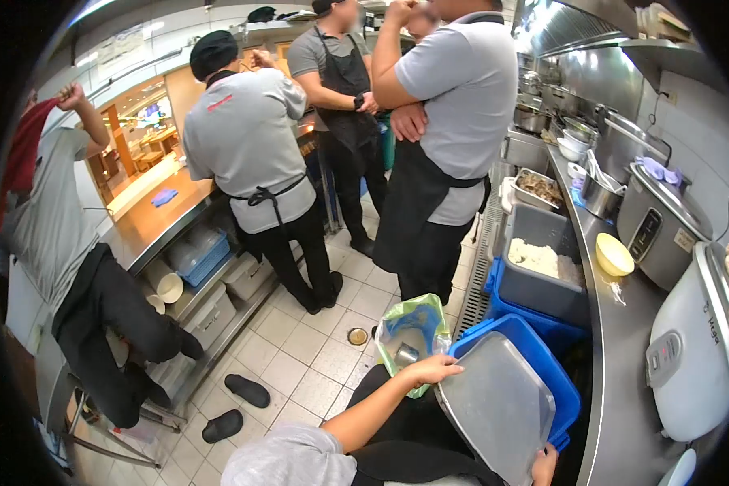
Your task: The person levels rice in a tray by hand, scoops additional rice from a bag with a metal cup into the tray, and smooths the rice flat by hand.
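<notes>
A cloudy grey plastic lid [496, 398] lies tilted between my hands. My left hand [434, 370] grips its upper left corner, fingers closed on the edge. My right hand [544, 466] holds the lower right corner, partly hidden by the lid. Behind and under the lid is a blue bin [560, 381], its inside mostly covered. Close to my left hand stands a bin with a green-yellow liner [429, 312], and a metal container [406, 354] shows inside it. Beyond the blue bin, a grey tub [520, 283] holds a white, rice-like mass [535, 257].
A steel counter [603, 356] runs along my right with a yellow bowl [614, 255] and large cookers [688, 348]. Several co-workers [251, 154] stand ahead and to the left. A pair of black shoes [247, 390] lies on the tiled floor near a drain [357, 336].
</notes>
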Demonstrator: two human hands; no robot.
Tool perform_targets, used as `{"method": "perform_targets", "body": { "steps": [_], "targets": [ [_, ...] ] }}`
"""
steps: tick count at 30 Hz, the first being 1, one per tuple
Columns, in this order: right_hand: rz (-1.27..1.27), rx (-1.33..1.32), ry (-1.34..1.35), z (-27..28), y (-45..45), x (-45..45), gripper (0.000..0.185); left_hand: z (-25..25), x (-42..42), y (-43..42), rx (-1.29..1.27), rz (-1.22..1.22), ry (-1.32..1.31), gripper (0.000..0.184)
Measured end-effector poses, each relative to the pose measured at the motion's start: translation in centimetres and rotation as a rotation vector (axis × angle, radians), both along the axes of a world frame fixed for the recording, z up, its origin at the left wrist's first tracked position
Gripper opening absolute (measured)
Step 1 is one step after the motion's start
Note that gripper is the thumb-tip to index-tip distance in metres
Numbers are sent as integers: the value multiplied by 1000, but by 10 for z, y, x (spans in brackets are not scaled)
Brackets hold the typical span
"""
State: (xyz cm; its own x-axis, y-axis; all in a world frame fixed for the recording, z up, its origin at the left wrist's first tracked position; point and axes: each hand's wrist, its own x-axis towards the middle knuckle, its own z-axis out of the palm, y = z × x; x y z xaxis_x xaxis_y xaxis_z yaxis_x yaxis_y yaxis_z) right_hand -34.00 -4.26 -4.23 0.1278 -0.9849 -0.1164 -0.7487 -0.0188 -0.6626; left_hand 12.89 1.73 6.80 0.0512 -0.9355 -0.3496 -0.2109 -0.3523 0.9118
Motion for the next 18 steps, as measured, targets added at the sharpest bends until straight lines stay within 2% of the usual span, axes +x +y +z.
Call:
{"method": "perform_targets", "body": {
  "steps": [1,3,4,5,7,9,12,13,15,16,17,18],
  "targets": [
    [-1,37,5,30,4,10,41,21,-4,4,56,-24,-6,60],
    [-43,47,52,58,13,21,42,31,-6,6,-39,-50,-186,58],
    [-80,-8,30,58,17,21,42,48,-6,8,-88,-57,-277,58],
    [-115,-63,5,53,19,23,43,67,-7,10,-86,-64,-227,58],
    [-172,-136,-47,48,20,28,44,73,-5,1,-138,-70,-244,60],
    [-220,-165,-94,44,20,30,46,58,-8,-5,-161,-72,-255,65],
    [-364,-88,-100,15,2,24,48,22,-14,-11,-197,-5,-416,69],
    [-398,-90,53,12,3,26,48,28,-17,-8,-165,-5,-387,71],
    [-470,-85,83,16,0,36,48,44,-15,3,-96,-3,-336,74],
    [-504,-80,95,14,-1,42,48,38,-11,6,-120,23,-379,74],
    [-505,-186,101,3,-4,43,46,29,-6,8,-145,50,-423,74],
    [-499,-133,115,-3,-7,40,44,22,-1,11,-169,77,-465,75]
  ]
}}
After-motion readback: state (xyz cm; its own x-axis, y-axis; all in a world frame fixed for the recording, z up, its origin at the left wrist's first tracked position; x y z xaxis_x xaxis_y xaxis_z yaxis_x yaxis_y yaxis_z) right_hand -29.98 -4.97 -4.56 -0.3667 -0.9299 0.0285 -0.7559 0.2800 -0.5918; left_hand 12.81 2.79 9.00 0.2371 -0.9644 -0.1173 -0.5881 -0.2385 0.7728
